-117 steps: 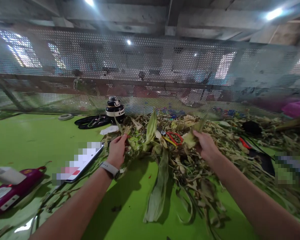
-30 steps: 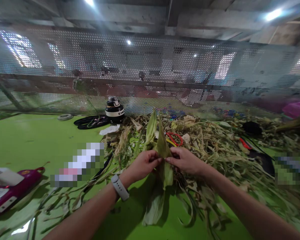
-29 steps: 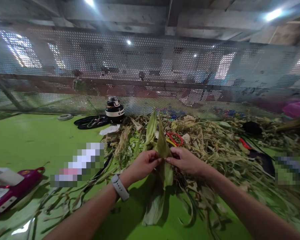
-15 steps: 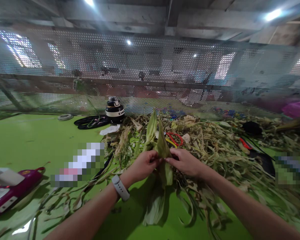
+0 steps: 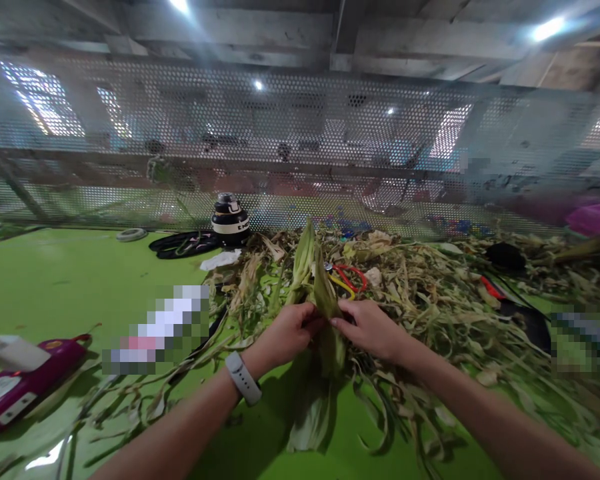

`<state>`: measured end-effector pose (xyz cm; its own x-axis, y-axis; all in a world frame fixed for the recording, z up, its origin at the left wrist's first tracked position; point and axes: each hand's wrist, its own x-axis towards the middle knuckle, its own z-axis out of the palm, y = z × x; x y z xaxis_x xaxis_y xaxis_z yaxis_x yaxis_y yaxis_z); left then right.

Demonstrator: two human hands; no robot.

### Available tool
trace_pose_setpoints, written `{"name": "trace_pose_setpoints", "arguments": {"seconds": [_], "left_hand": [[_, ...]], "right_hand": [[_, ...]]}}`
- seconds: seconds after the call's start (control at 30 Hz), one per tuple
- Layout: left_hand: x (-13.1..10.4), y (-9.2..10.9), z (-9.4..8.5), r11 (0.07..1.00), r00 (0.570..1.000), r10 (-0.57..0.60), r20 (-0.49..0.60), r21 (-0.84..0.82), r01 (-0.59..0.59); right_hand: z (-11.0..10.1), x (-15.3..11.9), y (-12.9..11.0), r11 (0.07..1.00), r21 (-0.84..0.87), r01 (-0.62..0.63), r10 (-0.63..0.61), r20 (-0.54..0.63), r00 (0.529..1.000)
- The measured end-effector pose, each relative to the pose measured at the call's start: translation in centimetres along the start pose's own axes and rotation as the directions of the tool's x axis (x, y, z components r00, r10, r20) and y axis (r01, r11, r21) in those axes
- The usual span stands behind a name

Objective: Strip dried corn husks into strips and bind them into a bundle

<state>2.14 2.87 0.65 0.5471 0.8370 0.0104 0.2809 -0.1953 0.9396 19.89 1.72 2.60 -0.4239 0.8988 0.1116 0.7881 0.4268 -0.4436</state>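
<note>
A long green corn husk [image 5: 325,288] stands nearly upright between my two hands, its pointed tip away from me. My left hand [image 5: 296,328] pinches its left edge with thumb and fingers. From the right side, my right hand [image 5: 367,327] grips the same husk, thumb towards the middle. A paler husk [image 5: 303,261] lies just beyond, to the left of the tip. Under my hands, a broad pale husk piece [image 5: 310,417] rests on the green table. Scissors with red and yellow handles [image 5: 351,279] lie right behind the held husk.
Dried husk strips [image 5: 420,287] heap across the middle and right of the green table [image 5: 80,273]. A black bottle [image 5: 230,220] stands at the back before a perforated metal screen [image 5: 290,147]. At left lies a purple device [image 5: 45,373]; a black coil [image 5: 185,244] sits behind.
The held husk has narrowed and turned slightly between my fingers, showing more of the scissors behind it. Both hands have stayed nearly in place.
</note>
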Motion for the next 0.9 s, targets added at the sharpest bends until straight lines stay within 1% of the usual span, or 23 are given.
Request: {"name": "trace_pose_setpoints", "arguments": {"seconds": [0.13,0.3,0.47,0.53,0.67,0.77,0.9], "left_hand": [[-0.14,0.19,0.1,0.998,0.999,0.015,-0.038,0.054,-0.013],[-0.17,-0.03,0.17,0.993,0.995,0.061,-0.073,0.105,-0.053],[-0.09,-0.2,0.01,0.99,0.998,0.056,-0.012,0.127,-0.054],[-0.11,-0.15,-0.06,0.989,0.998,0.068,-0.005,0.132,-0.067],[-0.22,-0.16,0.0,0.972,0.991,0.131,-0.031,0.201,-0.122],[-0.25,-0.4,0.15,0.956,0.987,0.147,-0.06,0.264,-0.126],[-0.29,-0.32,0.27,0.951,0.982,0.169,-0.082,0.274,-0.14]], "right_hand": [[0.34,-0.1,-0.08,0.995,-0.102,0.013,-0.015,-0.013,1.0],[0.46,-0.05,0.04,0.984,-0.171,0.043,-0.043,0.002,0.999],[0.44,0.01,0.2,0.987,-0.155,0.041,-0.039,0.021,0.999],[0.36,-0.02,0.09,0.988,-0.153,0.033,-0.028,0.032,0.999],[0.16,-0.16,-0.28,0.974,-0.223,0.039,-0.028,0.052,0.998],[0.17,-0.21,-0.35,0.959,-0.275,0.075,-0.054,0.082,0.995],[0.42,-0.19,-0.18,0.936,-0.337,0.105,-0.083,0.08,0.993]]}}
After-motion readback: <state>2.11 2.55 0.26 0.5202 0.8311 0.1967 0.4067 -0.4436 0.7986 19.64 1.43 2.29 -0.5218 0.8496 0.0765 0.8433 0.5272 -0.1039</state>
